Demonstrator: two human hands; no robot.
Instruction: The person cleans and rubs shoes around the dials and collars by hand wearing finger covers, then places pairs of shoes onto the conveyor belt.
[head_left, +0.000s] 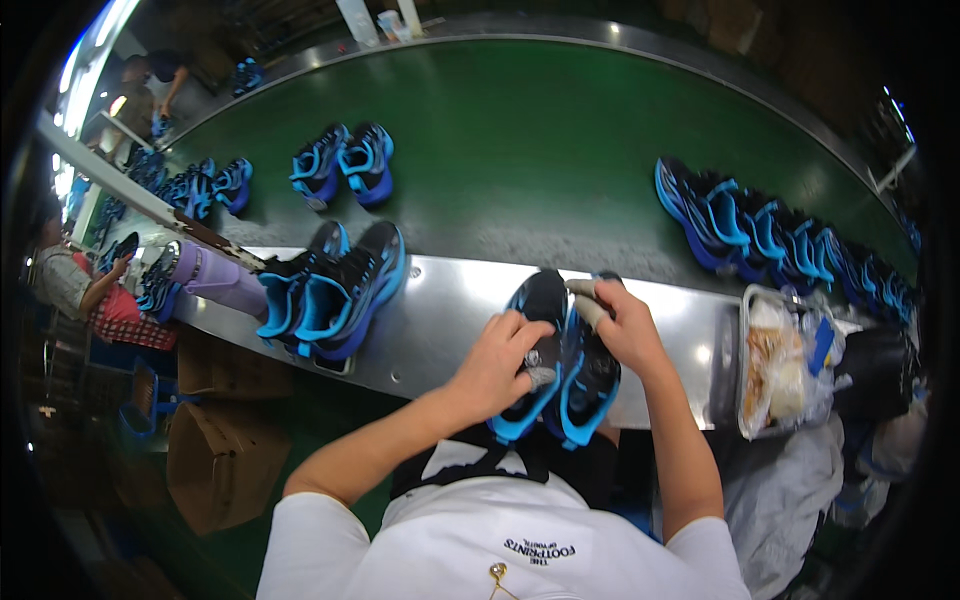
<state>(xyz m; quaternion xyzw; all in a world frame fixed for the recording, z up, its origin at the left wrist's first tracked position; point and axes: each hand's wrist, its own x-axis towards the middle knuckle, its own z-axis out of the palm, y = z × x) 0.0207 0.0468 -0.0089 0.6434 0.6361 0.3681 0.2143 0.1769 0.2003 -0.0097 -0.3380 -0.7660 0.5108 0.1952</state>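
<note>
A pair of black and blue sneakers stands in front of me at the edge of a metal ledge, toes pointing away. My left hand (500,365) is closed over the left sneaker (541,298), fingers bent across its upper. At the toe of the right sneaker (592,385), my right hand (622,322) grips with bent fingers and covers part of it. Pale finger covers show on both hands. Another pair of sneakers (345,290) sits on the ledge to the left.
Beyond the metal ledge (450,300) runs a green conveyor belt (520,130). It carries a sneaker pair (345,165) at left and a row of sneakers (720,220) at right. A purple bottle (220,280), a tray of small items (745,370), a cardboard box (215,465) and a co-worker (80,290) flank me.
</note>
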